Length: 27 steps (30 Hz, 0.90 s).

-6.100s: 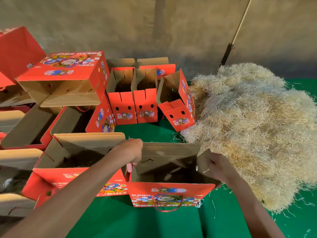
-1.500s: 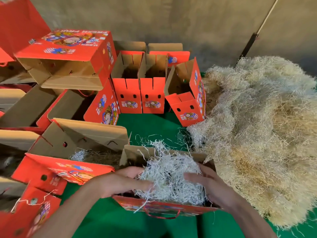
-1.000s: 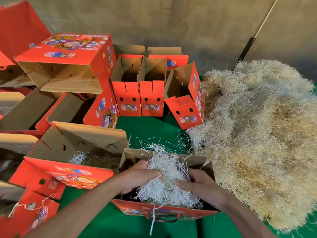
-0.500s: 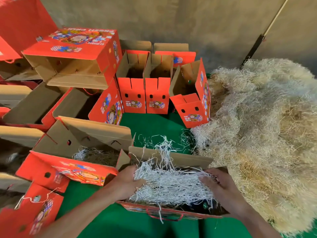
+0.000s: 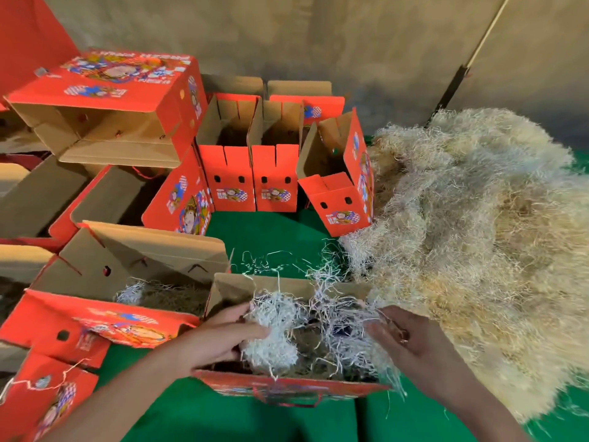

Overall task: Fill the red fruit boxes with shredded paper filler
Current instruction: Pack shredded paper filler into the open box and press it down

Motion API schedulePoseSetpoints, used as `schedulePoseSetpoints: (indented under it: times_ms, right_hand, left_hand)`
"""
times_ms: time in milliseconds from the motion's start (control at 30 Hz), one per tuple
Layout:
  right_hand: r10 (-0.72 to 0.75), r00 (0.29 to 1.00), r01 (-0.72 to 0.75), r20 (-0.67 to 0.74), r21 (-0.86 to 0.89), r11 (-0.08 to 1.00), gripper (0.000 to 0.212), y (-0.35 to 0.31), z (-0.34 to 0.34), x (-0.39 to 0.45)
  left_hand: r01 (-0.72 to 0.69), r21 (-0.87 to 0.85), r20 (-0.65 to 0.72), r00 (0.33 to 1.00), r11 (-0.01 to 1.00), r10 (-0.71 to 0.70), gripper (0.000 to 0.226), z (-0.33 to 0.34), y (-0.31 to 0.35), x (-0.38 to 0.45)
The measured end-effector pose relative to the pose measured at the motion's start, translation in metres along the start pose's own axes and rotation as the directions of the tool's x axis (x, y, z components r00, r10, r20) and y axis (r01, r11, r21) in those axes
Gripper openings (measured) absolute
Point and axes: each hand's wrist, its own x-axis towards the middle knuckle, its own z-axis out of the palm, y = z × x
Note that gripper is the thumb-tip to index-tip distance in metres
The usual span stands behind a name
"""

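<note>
Near box: the open red cardboard fruit box (image 5: 287, 386) is sitting at lower centre of the frame, its long axis running left to right.
Filler in box: a clump of white shredded paper (image 5: 280, 330) is lying inside, thick on the left and thin at centre, with strands spilling over the right end.
Left hand: the left hand (image 5: 220, 339) is reaching into the box's left end, fingers fairly straight and pressing against the white clump.
Right hand: the right hand (image 5: 411, 342) is spreading strands at the right end with loosely opened fingers, pinching nothing clearly.
Key relation: the big pale heap of shredded paper filler (image 5: 471, 250) is lying to the right, touching the box's right end, so the right hand is nearer for another grab.
Neighbour: a partly filled red box (image 5: 79, 317) is crowding the left side.
Room: bare green cloth (image 5: 271, 237) is lying open behind.
Far: upright empty red boxes (image 5: 255, 183) are waiting at upper centre.
</note>
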Motion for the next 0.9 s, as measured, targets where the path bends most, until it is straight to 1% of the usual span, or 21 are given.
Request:
schedulePoseSetpoints:
  times_ms: [33,100,133,200,233,267,300,333,367,400,433,467,500,533,567,600,667,733,767,833,900]
  right_hand:
    - [0.0,1.0,-0.001,-0.016,-0.031,1.0,0.014,-0.004,0.0,0.001]
    - [-0.014,1.0,0.014,-0.027,-0.02,1.0,0.026,-0.011,0.004,0.004]
    - [-0.027,1.0,0.027,-0.007,0.007,1.0,0.025,-0.015,0.009,0.007]
    - [-0.064,0.993,0.054,0.103,0.092,0.994,0.017,-0.025,0.021,0.013]
    - [-0.078,0.979,0.054,0.187,0.127,0.99,0.02,-0.031,0.026,0.018]
    - [-0.068,0.955,0.033,0.289,0.124,0.992,0.026,-0.037,0.033,0.023]
    - [-0.042,0.92,0.011,0.39,0.083,0.997,0.038,-0.041,0.039,0.028]
    - [-0.019,0.888,0.008,0.46,0.025,1.0,0.062,-0.041,0.046,0.035]
    - [0.006,0.871,0.014,0.491,-0.037,0.999,0.084,-0.041,0.053,0.042]
    - [0.013,0.858,0.021,0.514,-0.061,0.998,0.095,-0.042,0.059,0.048]
    - [0.013,0.856,0.011,0.518,-0.042,0.999,0.099,-0.045,0.065,0.054]
    - [0.024,0.859,-0.036,0.511,0.012,0.999,0.096,-0.046,0.069,0.058]
    - [0.038,0.866,-0.091,0.499,0.083,0.992,0.086,-0.047,0.071,0.061]
    - [0.04,0.873,-0.127,0.487,0.146,0.981,0.069,-0.047,0.072,0.061]
    - [0.051,0.886,-0.14,0.46,0.162,0.977,0.052,-0.046,0.072,0.061]
    - [0.064,0.902,-0.141,0.427,0.149,0.979,0.046,-0.04,0.07,0.062]
    - [0.114,0.922,-0.159,0.37,0.093,0.983,0.052,-0.027,0.063,0.063]
    - [0.144,0.942,-0.179,0.303,0.091,0.98,0.036,-0.011,0.053,0.063]
    - [0.176,0.945,-0.205,0.275,0.081,0.975,0.034,-0.003,0.048,0.062]
    - [0.227,0.948,-0.238,0.225,0.023,0.971,0.05,0.011,0.04,0.057]
    - [0.247,0.952,-0.255,0.182,0.024,0.967,0.055,0.018,0.036,0.051]
  left_hand:
    - [0.007,-0.11,0.033,0.999,0.994,-0.004,0.119,-0.001,0.0,-0.002]
    - [0.006,-0.191,0.027,1.0,0.982,0.0,0.116,-0.004,0.002,-0.009]
    - [-0.005,-0.179,0.012,1.0,0.984,0.008,0.114,-0.004,0.005,-0.013]
    - [-0.027,-0.073,0.004,1.0,0.997,0.028,0.109,-0.001,0.009,-0.017]
    - [-0.027,-0.027,0.005,1.0,0.999,0.027,0.1,0.001,0.013,-0.019]
    - [-0.018,-0.009,0.023,1.0,1.0,0.018,0.087,0.004,0.016,-0.018]
    - [-0.007,-0.019,0.041,0.999,1.0,0.008,0.069,0.007,0.02,-0.019]
    - [0.011,-0.072,0.079,0.997,0.997,-0.006,0.068,0.009,0.023,-0.018]
    - [0.031,-0.166,0.107,0.994,0.986,-0.013,0.072,0.011,0.028,-0.018]
    - [0.043,-0.24,0.144,0.99,0.97,-0.008,0.077,0.012,0.031,-0.018]
    - [0.039,-0.282,0.165,0.986,0.959,0.008,0.078,0.015,0.034,-0.019]
    - [0.028,-0.289,0.175,0.984,0.957,0.025,0.079,0.016,0.036,-0.019]
    - [0.015,-0.285,0.166,0.986,0.958,0.034,0.084,0.017,0.036,-0.019]
    - [-0.004,-0.272,0.136,0.99,0.962,0.043,0.094,0.017,0.036,-0.019]
    - [-0.028,-0.25,0.096,0.994,0.968,0.054,0.104,0.015,0.035,-0.019]
    - [-0.051,-0.214,0.049,0.997,0.975,0.063,0.111,0.012,0.033,-0.02]
    - [-0.098,-0.137,-0.048,0.995,0.986,0.092,0.115,0.004,0.026,-0.021]
    - [-0.13,-0.026,-0.073,0.989,0.991,0.128,0.11,-0.001,0.014,-0.021]
    - [-0.131,0.06,-0.075,0.988,0.99,0.136,0.103,-0.003,0.009,-0.02]
    - [-0.116,0.256,-0.099,0.984,0.96,0.145,0.084,-0.004,0.004,-0.017]
    - [-0.067,0.426,-0.12,0.984,0.902,0.129,0.074,-0.001,0.004,-0.013]
